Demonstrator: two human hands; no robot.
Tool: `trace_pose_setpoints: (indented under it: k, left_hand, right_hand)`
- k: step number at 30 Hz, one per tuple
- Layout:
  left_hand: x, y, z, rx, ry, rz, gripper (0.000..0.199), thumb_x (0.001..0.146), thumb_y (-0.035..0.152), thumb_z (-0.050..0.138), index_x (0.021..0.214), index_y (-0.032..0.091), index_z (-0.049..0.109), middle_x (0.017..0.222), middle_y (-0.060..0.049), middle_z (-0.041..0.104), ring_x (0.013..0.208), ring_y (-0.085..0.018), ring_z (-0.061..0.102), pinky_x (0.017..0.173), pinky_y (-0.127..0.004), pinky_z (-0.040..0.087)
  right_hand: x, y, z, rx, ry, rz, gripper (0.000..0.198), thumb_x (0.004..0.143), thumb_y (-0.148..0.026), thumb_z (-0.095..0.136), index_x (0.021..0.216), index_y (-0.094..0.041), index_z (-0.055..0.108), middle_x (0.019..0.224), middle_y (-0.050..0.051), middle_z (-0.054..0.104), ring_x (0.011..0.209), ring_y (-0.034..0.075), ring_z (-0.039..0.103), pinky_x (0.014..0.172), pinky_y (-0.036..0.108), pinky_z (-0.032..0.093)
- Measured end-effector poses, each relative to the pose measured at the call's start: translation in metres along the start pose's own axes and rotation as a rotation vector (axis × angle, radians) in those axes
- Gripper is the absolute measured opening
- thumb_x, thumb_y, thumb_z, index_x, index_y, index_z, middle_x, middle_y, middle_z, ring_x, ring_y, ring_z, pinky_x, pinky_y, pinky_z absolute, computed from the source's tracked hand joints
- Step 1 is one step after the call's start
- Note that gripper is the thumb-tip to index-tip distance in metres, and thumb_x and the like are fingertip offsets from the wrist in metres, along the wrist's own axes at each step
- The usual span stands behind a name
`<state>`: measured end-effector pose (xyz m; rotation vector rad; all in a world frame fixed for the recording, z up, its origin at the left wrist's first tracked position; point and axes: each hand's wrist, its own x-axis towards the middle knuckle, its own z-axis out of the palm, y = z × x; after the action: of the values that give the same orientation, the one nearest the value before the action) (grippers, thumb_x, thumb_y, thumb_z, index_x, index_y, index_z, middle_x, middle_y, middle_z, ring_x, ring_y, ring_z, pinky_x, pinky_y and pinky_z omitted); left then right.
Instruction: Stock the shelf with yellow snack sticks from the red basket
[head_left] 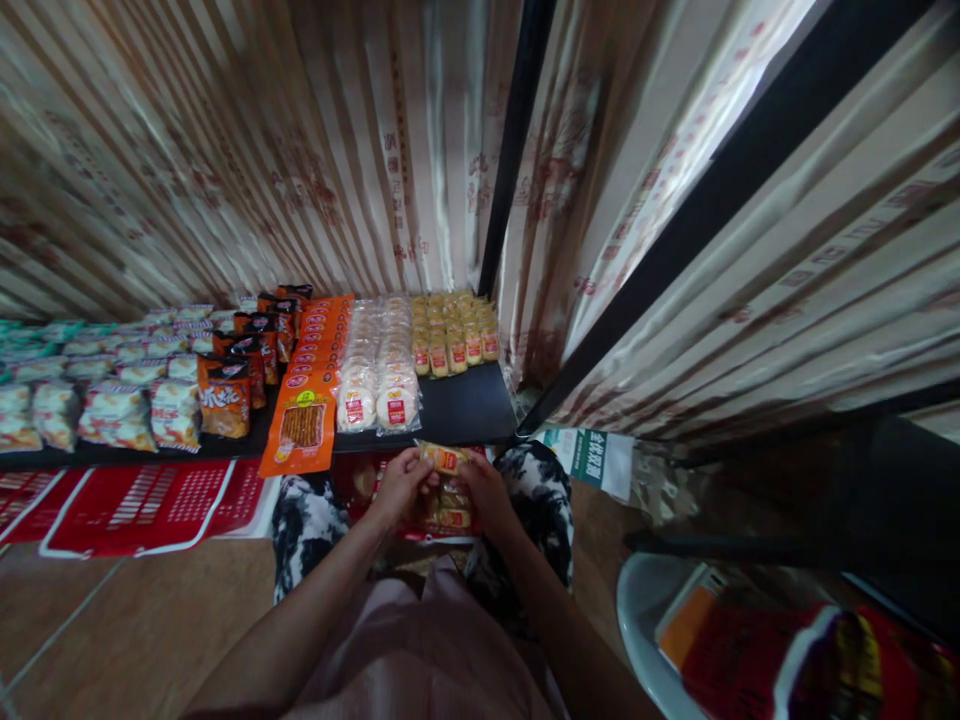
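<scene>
Between both hands I hold a small wrapped snack pack, yellowish with a red and orange label. My left hand grips its left end and my right hand its right end. Just below my hands, more packs of the same look lie in a red basket between my knees. Ahead on the black shelf, rows of matching yellow packs stand at the right end. Beside them are clear-wrapped round white cakes with red labels.
Left along the shelf are flat orange snack bags, black-and-orange bags and white packs. Red baskets sit below the shelf. A black post and printed curtains stand behind. A white tub with packages is at lower right.
</scene>
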<state>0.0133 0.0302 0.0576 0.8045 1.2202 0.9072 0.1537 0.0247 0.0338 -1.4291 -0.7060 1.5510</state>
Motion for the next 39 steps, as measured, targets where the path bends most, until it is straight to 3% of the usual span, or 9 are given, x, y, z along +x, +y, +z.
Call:
trace_pose_setpoints:
  k: [7,14,16,22,31,35,39]
  left_hand:
    - [0.006,0.006,0.008,0.053,0.050,0.051,0.032,0.066,0.041,0.061,0.081,0.014,0.056,0.054,0.004,0.055,0.047,-0.007,0.048,0.047,-0.017,0.036]
    - [0.010,0.022,0.009,0.207,0.043,0.194,0.030,0.068,0.039,0.059,0.082,0.013,0.058,0.059,0.002,0.056,0.053,-0.009,0.049,0.051,-0.019,0.037]
    - [0.014,0.024,0.008,0.247,0.025,0.211,0.031,0.069,0.039,0.058,0.084,0.012,0.059,0.060,0.002,0.057,0.054,-0.010,0.049,0.052,-0.020,0.037]
    - [0.024,0.028,0.013,0.308,0.022,0.219,0.029,0.067,0.035,0.057,0.085,0.012,0.060,0.060,0.002,0.056,0.054,-0.010,0.048,0.052,-0.021,0.037]
    - [0.045,0.027,0.026,0.327,0.005,0.317,0.029,0.072,0.032,0.054,0.093,0.014,0.057,0.057,0.005,0.051,0.053,-0.009,0.048,0.053,-0.021,0.039]
    - [0.056,0.022,0.032,0.321,0.022,0.325,0.032,0.071,0.029,0.055,0.100,0.015,0.053,0.061,0.005,0.052,0.055,-0.009,0.050,0.056,-0.021,0.041]
    - [0.069,0.023,0.039,0.433,0.034,0.338,0.022,0.075,0.031,0.052,0.090,0.016,0.056,0.062,0.004,0.052,0.057,-0.008,0.050,0.056,-0.020,0.041]
  right_hand:
    - [0.009,0.009,-0.001,-0.275,0.101,-0.184,0.046,0.071,-0.033,0.049,0.115,-0.018,0.050,0.071,0.002,0.065,0.060,0.017,0.060,0.058,0.029,0.047]
    - [0.002,0.006,-0.005,-0.782,0.344,-0.740,0.042,0.076,-0.029,0.049,0.116,-0.016,0.053,0.106,0.012,0.058,0.098,0.022,0.054,0.088,0.040,0.043]
    - [0.000,0.002,-0.005,-0.893,0.340,-0.834,0.040,0.077,-0.027,0.050,0.116,-0.017,0.053,0.111,0.012,0.056,0.104,0.023,0.050,0.091,0.040,0.042]
    - [0.005,-0.005,-0.001,-0.964,0.187,-0.811,0.044,0.078,-0.024,0.049,0.122,-0.016,0.049,0.116,0.012,0.054,0.104,0.021,0.053,0.090,0.034,0.044]
    - [0.019,-0.020,-0.005,-0.912,0.236,-0.756,0.042,0.079,-0.025,0.046,0.120,-0.015,0.049,0.110,0.012,0.056,0.082,0.017,0.061,0.076,0.031,0.051]
    - [0.032,-0.020,-0.006,-0.864,0.310,-0.812,0.042,0.080,-0.027,0.046,0.120,-0.015,0.049,0.109,0.013,0.056,0.091,0.020,0.059,0.079,0.033,0.050]
    - [0.043,-0.023,-0.005,-0.788,0.322,-0.789,0.044,0.081,-0.028,0.044,0.122,-0.013,0.046,0.108,0.015,0.055,0.076,0.017,0.060,0.071,0.032,0.053]
